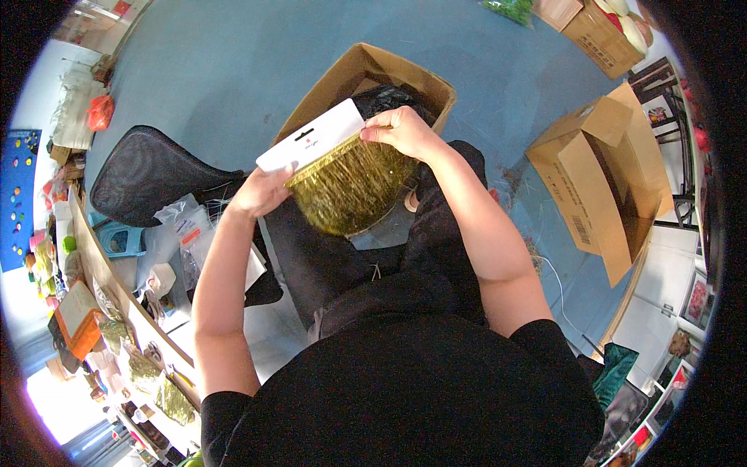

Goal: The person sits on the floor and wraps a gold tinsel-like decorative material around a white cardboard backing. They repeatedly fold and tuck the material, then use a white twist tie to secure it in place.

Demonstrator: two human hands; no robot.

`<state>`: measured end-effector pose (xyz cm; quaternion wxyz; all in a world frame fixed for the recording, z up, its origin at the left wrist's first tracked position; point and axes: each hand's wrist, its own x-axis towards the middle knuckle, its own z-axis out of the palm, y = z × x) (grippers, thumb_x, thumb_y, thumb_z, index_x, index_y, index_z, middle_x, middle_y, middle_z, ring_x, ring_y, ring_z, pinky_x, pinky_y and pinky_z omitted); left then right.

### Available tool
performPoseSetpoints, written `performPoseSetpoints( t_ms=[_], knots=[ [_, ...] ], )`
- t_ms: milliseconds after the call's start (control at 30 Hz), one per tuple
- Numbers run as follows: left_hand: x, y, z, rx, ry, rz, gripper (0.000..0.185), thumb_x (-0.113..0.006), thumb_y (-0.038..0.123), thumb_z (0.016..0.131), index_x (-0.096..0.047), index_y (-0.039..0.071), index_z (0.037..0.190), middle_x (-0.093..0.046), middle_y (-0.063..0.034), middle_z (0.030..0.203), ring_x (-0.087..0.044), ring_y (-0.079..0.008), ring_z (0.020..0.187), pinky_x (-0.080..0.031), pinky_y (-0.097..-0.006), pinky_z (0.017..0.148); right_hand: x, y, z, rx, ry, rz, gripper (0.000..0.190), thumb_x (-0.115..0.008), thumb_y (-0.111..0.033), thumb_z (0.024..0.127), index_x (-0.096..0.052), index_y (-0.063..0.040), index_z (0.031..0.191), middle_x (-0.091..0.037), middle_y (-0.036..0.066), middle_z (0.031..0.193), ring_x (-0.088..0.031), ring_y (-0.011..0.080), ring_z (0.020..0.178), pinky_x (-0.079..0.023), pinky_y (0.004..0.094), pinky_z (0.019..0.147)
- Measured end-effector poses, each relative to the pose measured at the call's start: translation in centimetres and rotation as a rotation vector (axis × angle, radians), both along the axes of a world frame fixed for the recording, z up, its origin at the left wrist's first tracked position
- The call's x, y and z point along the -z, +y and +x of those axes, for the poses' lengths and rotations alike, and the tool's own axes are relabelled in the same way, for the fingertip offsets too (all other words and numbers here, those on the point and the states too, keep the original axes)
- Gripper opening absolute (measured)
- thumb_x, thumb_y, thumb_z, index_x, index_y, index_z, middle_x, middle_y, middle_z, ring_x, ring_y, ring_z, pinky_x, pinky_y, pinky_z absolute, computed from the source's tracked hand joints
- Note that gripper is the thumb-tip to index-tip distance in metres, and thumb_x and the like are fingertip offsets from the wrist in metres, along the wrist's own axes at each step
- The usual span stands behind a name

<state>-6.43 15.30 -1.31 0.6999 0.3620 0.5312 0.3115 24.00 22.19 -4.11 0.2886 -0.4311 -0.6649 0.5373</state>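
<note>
Between my two hands hangs a gold tinsel fringe [350, 187], its shiny strands falling toward my lap. A white header card [312, 135] with a hang slot and small print runs along its top edge. My left hand [265, 190] pinches the lower left end of the card and fringe, thumb on the card face. At the other end, my right hand [402, 131] grips the upper right corner of the fringe band between thumb and fingers. Behind the card stands an open cardboard box [327, 87] with black plastic [385, 100] inside, partly hidden by card and hand.
A black mesh chair back [157, 175] and a light blue plastic stool [122, 239] are on the left, beside a cluttered table [105, 265]. Another open cardboard box [583, 192] stands on the right. A white cable [560, 286] lies on the blue floor [245, 64].
</note>
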Motion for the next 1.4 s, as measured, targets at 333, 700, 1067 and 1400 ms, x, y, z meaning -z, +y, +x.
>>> performPoseSetpoints(
  t_ms=[333, 700, 1067, 1400],
  knots=[
    [7.7, 2.5, 11.6, -0.618, -0.35, -0.076, 0.04, -0.064, 0.029, 0.095, -0.055, -0.002, 0.119, -0.06, -0.0133, 0.12, -0.059, -0.0256, 0.109, -0.048, -0.0389, 0.094, 2.3, -5.4, -5.5, 0.263, -0.473, 0.806, 0.009, -0.066, -0.016, 0.075, -0.065, -0.008, 0.07, -0.062, 0.01, 0.063, -0.063, 0.0318, 0.063, -0.05, 0.0432, 0.058],
    [10.0, 2.8, 8.8, -0.418, 0.133, 0.362, 0.055, -0.046, 0.003, 0.095, -0.029, -0.001, 0.147, -0.046, -0.0195, 0.142, -0.044, -0.0315, 0.131, -0.033, -0.0362, 0.109, -2.3, -9.3, -5.3, 0.013, -0.7, 0.458, 0.016, -0.064, -0.013, 0.084, -0.063, 0.001, 0.09, -0.064, 0.014, 0.09, -0.065, 0.0314, 0.088, -0.056, 0.0424, 0.075],
    [1.1, 0.4, 2.9, 0.267, 0.371, 0.219, 0.048, -0.056, 0.016, 0.098, -0.043, -0.001, 0.141, -0.055, -0.0098, 0.135, -0.049, -0.018, 0.122, -0.037, -0.0306, 0.105, -2.7, -1.2, 0.6, -0.098, -0.247, 0.319, 0.02, -0.077, -0.023, 0.077, -0.072, -0.005, 0.082, -0.064, 0.012, 0.084, -0.063, 0.0289, 0.083, -0.05, 0.0385, 0.074],
    [-2.6, -1.2, 1.7, 0.324, 0.118, 0.059, 0.053, -0.063, 0.018, 0.095, -0.045, -0.005, 0.139, -0.055, -0.0115, 0.134, -0.05, -0.0191, 0.122, -0.039, -0.0324, 0.103, -0.1, 0.5, 1.5, -0.1, -0.173, 0.23, 0.018, -0.081, -0.019, 0.077, -0.074, -0.006, 0.088, -0.067, 0.006, 0.084, -0.064, 0.0176, 0.084, -0.049, 0.0321, 0.077]
  ],
)
